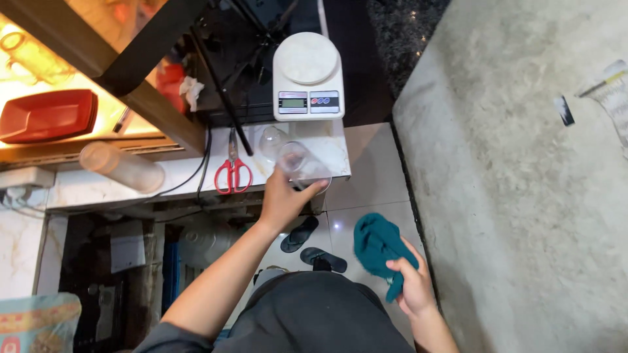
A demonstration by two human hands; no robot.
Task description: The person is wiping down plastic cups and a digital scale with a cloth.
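Note:
My left hand (282, 198) reaches forward and grips a clear glass tumbler (299, 164) at the front edge of a white marble counter (176, 175). A second clear glass (271, 140) stands just behind it. My right hand (411, 282) hangs lower, near my hip, holding a bunched teal cloth (377, 243). A white kitchen scale (307, 76) sits on the counter right behind the glasses.
Red-handled scissors (232, 171) lie left of the glasses beside a black cable. A frosted plastic jar (122, 167) lies on its side further left, under a shelf with a red tray (48, 115). Black sandals (300, 234) rest on the tiled floor. A grey wall (517, 183) rises on the right.

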